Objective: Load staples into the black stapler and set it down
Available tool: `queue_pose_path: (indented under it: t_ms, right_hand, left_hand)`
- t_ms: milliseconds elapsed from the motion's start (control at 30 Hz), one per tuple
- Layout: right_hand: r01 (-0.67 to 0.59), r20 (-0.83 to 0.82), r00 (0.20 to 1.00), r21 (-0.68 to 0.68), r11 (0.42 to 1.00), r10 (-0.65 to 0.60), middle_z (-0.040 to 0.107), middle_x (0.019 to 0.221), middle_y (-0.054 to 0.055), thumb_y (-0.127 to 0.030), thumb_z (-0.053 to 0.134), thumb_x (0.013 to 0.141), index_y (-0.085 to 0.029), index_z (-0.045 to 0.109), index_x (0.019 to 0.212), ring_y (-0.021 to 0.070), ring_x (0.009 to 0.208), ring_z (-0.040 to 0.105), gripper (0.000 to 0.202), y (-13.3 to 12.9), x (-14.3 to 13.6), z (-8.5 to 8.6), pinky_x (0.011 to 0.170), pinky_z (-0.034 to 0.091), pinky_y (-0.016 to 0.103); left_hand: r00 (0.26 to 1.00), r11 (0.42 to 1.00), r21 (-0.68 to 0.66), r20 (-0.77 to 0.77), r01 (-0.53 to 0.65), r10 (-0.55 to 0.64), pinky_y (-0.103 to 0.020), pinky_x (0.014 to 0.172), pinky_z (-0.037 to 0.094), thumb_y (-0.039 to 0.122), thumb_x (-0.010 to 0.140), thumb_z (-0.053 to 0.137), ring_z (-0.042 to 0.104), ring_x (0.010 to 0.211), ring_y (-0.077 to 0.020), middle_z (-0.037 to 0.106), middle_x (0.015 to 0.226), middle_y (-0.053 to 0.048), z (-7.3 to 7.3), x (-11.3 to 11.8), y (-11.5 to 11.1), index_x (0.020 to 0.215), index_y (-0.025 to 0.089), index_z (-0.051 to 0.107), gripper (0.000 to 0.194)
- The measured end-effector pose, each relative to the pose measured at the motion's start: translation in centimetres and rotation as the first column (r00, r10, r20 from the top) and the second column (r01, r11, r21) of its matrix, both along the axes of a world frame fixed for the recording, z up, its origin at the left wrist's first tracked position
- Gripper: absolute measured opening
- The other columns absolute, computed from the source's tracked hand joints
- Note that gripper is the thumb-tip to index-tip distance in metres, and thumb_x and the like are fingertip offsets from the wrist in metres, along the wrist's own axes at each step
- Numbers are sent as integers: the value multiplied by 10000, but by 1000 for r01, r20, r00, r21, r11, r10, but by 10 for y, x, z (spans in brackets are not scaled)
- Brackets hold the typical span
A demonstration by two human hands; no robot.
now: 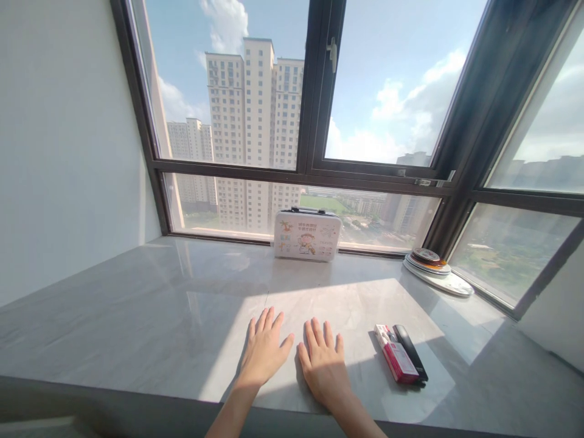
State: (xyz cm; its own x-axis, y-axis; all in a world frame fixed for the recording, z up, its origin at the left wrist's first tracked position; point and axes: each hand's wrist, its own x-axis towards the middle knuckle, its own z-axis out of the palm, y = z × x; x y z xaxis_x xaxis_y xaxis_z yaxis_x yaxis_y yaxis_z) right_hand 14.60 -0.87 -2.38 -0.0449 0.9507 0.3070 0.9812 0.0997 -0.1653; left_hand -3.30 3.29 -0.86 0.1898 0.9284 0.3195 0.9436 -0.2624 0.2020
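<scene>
My left hand (264, 350) lies flat on the grey marbled sill (137, 316), fingers stretched out and holding nothing. Beside it, my right hand (325, 362) rests palm down with its fingers spread, also bare of any object. Nearest to the right hand, off to its right, are a pink and white box (398, 359) and a black stapler-like object (411, 353) lying side by side. Beyond both hands, a white case (307, 236) with a cartoon print and a dark handle stands upright against the window.
A stack of plates or lids (431, 271) sits in the back right corner by the dark window frame (460, 213). A white wall (68, 152) bounds the sill at left. The sill's front edge (150, 394) runs below my hands.
</scene>
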Motion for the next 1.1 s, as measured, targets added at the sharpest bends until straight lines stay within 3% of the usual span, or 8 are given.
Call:
queue_pose_path:
  t_ms: [533,667,767,867,900,967,1000,1100]
  right_hand:
    - [2,-9,1000,-27,1000,-3,289,1662,52,-474,363,1034,-279,374,1577,349,1551,178,577,-6,-6,16,1223,141,595]
    - [3,-180,984,-25,1000,-7,377,1627,27,-471,431,1002,-291,476,1521,330,1542,225,551,-3,-5,15,1244,138,568]
    - [-15,-486,874,-5,1000,11,566,1496,37,-420,423,994,-275,632,1365,267,1454,419,451,-7,1,24,1243,241,479]
    - [-56,-731,677,70,996,89,656,1373,55,-438,415,993,-271,673,1279,227,1276,596,420,-18,33,45,1072,478,365]
    - [-44,-749,653,111,993,113,656,1362,58,-468,445,983,-277,667,1283,230,1233,618,419,-22,53,54,996,520,345]
    - [87,-708,702,189,978,75,711,1196,80,-539,514,939,-258,696,1207,241,1055,667,429,-29,104,68,821,546,327]
    - [186,-680,733,199,962,-2,724,1050,79,-566,522,926,-238,706,1165,233,929,673,446,-31,133,73,762,530,326]
    - [397,-588,751,39,917,-300,635,694,11,-674,557,847,-218,705,1036,219,660,609,516,-35,213,76,641,467,332]
  left_hand:
    - [999,1000,-7,-43,23,-23,-585,1243,108,487,986,396,168,1544,-341,297,1654,-107,3,0,-5,1558,209,398,636]
    - [999,999,-4,-37,33,-33,-579,1243,115,507,993,392,162,1546,-335,290,1658,-92,0,-2,-4,1562,226,392,635]
    - [998,999,-8,-29,53,-53,-560,1248,123,525,1007,372,157,1550,-321,275,1664,-84,-3,-5,-3,1569,235,378,633]
    - [997,997,-33,-23,73,-74,-539,1253,125,533,1017,360,154,1554,-303,258,1671,-65,-6,-9,-6,1575,251,366,625]
    - [996,996,-42,-23,81,-82,-535,1254,124,533,1021,354,158,1554,-297,251,1673,-58,-7,-10,-8,1577,257,362,621]
    - [995,994,-54,-23,98,-100,-533,1256,119,532,1030,338,166,1553,-287,233,1677,-47,-8,-13,-14,1581,268,354,611]
    - [994,993,-57,-23,105,-107,-536,1257,116,532,1033,331,167,1553,-284,225,1678,-41,-8,-13,-18,1583,274,348,608]
    - [993,991,-67,-21,114,-116,-547,1256,116,530,1035,328,164,1555,-283,219,1678,-28,-8,-14,-28,1585,285,340,602]
